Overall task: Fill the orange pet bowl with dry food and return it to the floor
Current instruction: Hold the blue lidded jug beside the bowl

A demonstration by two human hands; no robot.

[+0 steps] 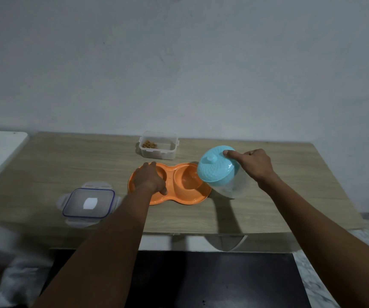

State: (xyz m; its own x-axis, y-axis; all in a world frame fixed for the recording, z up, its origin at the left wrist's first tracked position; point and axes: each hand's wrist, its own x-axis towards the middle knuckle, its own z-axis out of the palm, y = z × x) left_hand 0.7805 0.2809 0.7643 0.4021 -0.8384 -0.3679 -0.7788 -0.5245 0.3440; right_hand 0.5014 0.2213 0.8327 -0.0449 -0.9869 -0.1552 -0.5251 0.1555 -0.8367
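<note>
Orange pet bowl (170,185) on table (279,196), both wells apparently empty. Left hand (150,178) steadied rim, fingers curled. Right hand (253,165) gripped tilted jar (221,172). Filling, floor return pending.

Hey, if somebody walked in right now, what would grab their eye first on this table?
Probably the orange bowl, a double dish at the table's middle, with the left hand resting over its left cup. Next, the jug with a blue lid, tilted toward the right cup by the right hand. Behind them an open tub holds a little dry food.
</note>
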